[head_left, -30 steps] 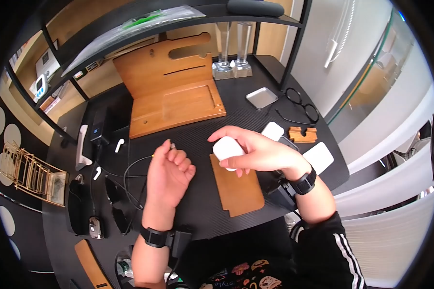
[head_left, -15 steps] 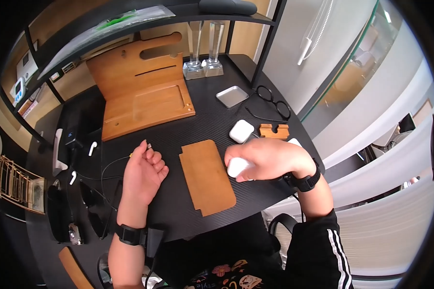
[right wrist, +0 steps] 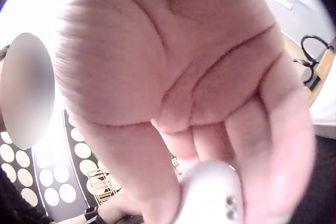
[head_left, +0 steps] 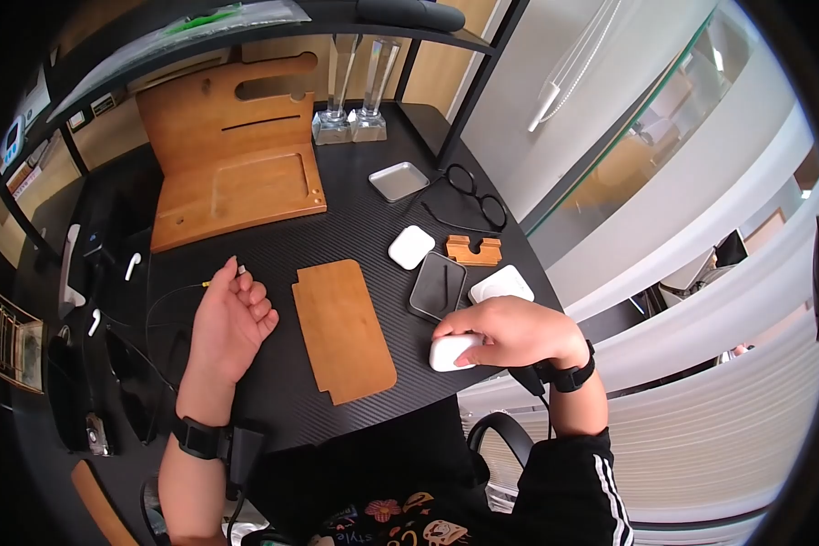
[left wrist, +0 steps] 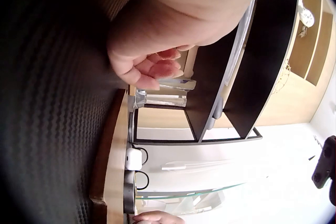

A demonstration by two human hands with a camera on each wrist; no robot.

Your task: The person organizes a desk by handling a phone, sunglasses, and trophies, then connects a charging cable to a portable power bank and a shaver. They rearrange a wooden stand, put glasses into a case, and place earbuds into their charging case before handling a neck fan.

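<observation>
The right hand (head_left: 523,332) pinches a rounded white object (head_left: 453,353) between thumb and fingers, low over the desk's right front part; whether it touches the surface I cannot tell. In the right wrist view the palm (right wrist: 173,61) fills the picture, and the white object (right wrist: 207,195) shows two dark spots. A flat wooden panel (head_left: 346,332) lies between the hands. Left of it the left hand (head_left: 227,328) rests palm up, fingers loosely curled, beside a small cable tip (head_left: 241,269). Its fingers (left wrist: 160,69) hold nothing visible in the left wrist view.
Behind the right hand are a black tray (head_left: 439,285), a white case (head_left: 411,247), a white square piece (head_left: 502,284), a notched wooden block (head_left: 473,250), glasses (head_left: 476,196) and a metal tray (head_left: 399,182). A wooden stand (head_left: 237,196) stands at the back left; cables and sunglasses lie left.
The head view has shifted. The right hand has carried the white object from above the wooden panel to the right and down, and the black tray has come into full view. The left hand keeps its pose.
</observation>
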